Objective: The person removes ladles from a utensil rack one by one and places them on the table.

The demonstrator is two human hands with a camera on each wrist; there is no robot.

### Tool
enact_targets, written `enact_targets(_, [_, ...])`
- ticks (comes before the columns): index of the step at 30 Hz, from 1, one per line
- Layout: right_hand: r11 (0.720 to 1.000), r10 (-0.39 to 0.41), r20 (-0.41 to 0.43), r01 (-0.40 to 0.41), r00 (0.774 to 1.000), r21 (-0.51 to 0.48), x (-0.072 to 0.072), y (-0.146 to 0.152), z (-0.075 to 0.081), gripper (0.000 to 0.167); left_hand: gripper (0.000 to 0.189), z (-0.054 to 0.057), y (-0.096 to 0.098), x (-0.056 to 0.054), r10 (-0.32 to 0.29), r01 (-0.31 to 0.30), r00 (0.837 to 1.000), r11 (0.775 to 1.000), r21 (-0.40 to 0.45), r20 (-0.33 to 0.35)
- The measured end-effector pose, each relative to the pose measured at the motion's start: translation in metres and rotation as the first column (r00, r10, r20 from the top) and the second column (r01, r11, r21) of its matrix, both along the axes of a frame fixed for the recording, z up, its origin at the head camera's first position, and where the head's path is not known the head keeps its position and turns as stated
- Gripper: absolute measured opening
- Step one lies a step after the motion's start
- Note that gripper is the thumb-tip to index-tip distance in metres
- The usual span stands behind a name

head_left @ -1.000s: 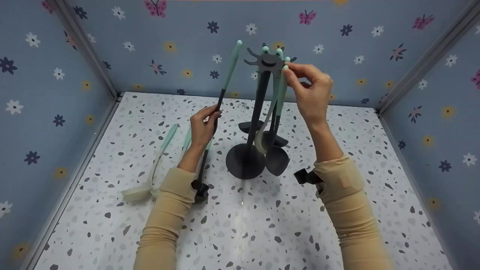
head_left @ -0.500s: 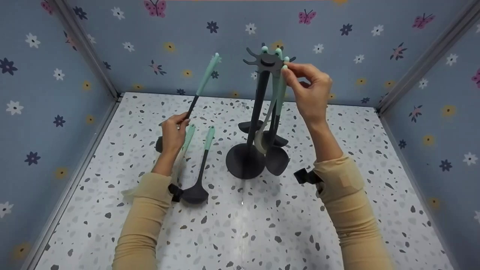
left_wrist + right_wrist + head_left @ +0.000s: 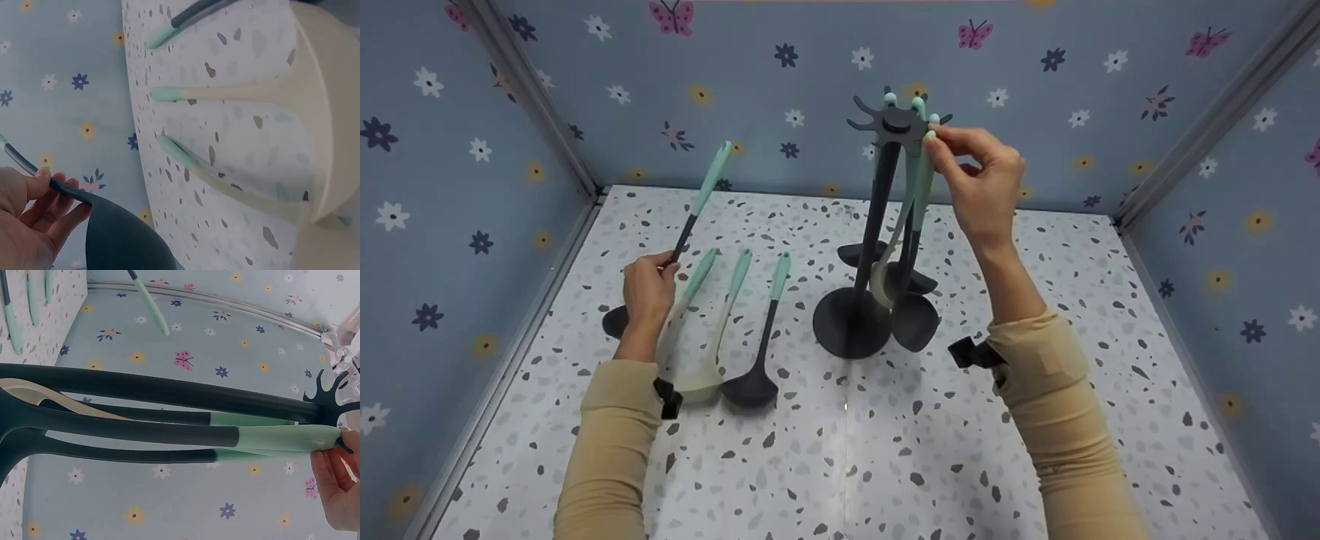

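Observation:
My left hand [image 3: 649, 292] holds a black utensil [image 3: 126, 233] by its dark shaft, at the left above the table. Its mint handle points up and back, and its broad rounded head shows past the hand. At the stand's top, my right hand [image 3: 986, 176] pinches the mint handle end of a black utensil [image 3: 169, 433] hanging there. The black utensil stand [image 3: 851, 330] has a round base, a post and curved hooks. Other mint-handled utensils hang beside it, among them a cream one [image 3: 880, 285].
Left of the stand, a black ladle [image 3: 750, 388] and a cream ladle [image 3: 701, 381] lie on the speckled table [image 3: 885, 465]. Another cream ladle [image 3: 242, 197] lies beside them, partly behind the left hand. Flower-patterned walls [image 3: 810, 45] rise at the back and sides.
My left hand has carried the black utensil left and lower, away from the stand and past the ladles on the table. The right hand has stayed at the stand's top.

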State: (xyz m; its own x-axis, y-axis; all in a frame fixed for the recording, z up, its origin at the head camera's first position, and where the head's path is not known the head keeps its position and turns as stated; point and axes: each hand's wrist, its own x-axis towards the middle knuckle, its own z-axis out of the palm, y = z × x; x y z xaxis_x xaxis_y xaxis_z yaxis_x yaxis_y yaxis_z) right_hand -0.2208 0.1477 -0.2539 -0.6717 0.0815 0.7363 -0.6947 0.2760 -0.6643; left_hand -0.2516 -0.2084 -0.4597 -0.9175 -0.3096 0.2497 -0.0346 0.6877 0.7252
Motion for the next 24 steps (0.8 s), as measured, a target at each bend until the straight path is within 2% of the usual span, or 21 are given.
enact_targets(4, [1.0,0.009,-0.016,-0.009,1.0,0.014,-0.001,0.001,-0.001,0.014,0.023,-0.007,-0.015,0.005,0.054,-0.051,0.997,0.998,-0.046,0.054])
enact_targets(9, [1.0,0.007,-0.014,-0.007,1.0,0.018,-0.002,0.001,-0.001,0.014,0.025,-0.016,-0.031,0.012,0.088,-0.075,0.988,0.992,-0.099,0.131])
enact_targets(19, [1.0,0.008,-0.005,-0.008,1.0,0.006,-0.002,0.001,-0.003,0.015,0.026,-0.036,-0.059,0.022,0.147,-0.102,0.942,0.982,-0.16,0.301])
enact_targets(24, [1.0,-0.001,-0.017,0.001,1.0,0.016,-0.002,0.001,-0.002,0.014,0.025,-0.044,-0.069,0.025,0.17,-0.115,0.924,0.978,-0.175,0.343])
